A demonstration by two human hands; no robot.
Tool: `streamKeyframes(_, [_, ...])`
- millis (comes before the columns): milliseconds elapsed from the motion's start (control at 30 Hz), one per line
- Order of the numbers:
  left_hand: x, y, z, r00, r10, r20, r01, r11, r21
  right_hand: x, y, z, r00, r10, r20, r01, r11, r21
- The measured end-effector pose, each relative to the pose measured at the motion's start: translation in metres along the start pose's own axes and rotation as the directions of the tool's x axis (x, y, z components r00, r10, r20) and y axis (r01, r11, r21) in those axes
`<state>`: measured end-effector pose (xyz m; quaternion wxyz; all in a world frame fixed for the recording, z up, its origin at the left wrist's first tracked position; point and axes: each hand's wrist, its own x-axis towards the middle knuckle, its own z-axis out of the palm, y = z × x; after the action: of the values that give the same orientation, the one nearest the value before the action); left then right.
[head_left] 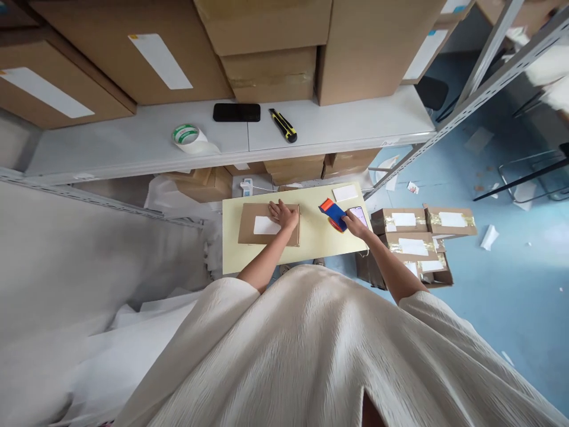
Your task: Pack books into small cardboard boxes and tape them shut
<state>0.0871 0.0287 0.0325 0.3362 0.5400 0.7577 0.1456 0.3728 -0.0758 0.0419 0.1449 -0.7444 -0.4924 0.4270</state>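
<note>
On a pale yellow table (232, 255) lies a closed cardboard box (248, 228) with a white label (264, 226) on its top. My left hand (283, 214) rests on the right part of that box, fingers stretched over the top and partly covering the label. To the right, my right hand (354, 224) is closed around the handle of a blue and red tape dispenser (335, 214), which is apart from the box. A lit phone (359, 215) lies just beside the right hand. Behind it is a small white stack of labels or paper (345, 193).
The grey shelf (338, 123) ahead holds large cartons (271, 77), a dark phone (236, 112), a yellow-black utility knife (283, 126) and a tape roll (186, 135). Labelled boxes (413, 246) are stacked at the right on the blue floor (502, 284). A metal shelf post (444, 127) rises there.
</note>
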Motion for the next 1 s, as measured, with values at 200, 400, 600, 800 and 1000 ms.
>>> streamKeyframes(200, [0.007, -0.039, -0.06, 0.989, 0.109, 0.097, -0.111, 0.994, 0.011, 0.0, -0.048, -0.049, 0.971, -0.202, -0.128, 0.186, 0.974, -0.13])
streamKeyframes(400, [0.002, -0.092, -0.094, 0.976, 0.214, 0.051, -0.217, 0.973, 0.079, 0.019, -0.106, -0.118, 0.818, -0.51, -0.265, 0.398, 0.836, -0.379])
streamKeyframes(600, [-0.011, -0.125, -0.096, 0.935, 0.34, 0.101, -0.35, 0.929, 0.121, 0.063, -0.156, -0.164, 0.668, -0.688, -0.283, 0.418, 0.662, -0.622])
streamKeyframes(800, [-0.019, -0.136, -0.096, 0.908, 0.403, 0.116, -0.416, 0.898, 0.142, 0.107, -0.186, -0.183, 0.678, -0.682, -0.273, 0.374, 0.64, -0.671])
streamKeyframes(1000, [-0.017, -0.143, -0.091, 0.907, 0.41, 0.1, -0.421, 0.896, 0.141, 0.138, -0.203, -0.184, 0.716, -0.629, -0.303, 0.297, 0.667, -0.683])
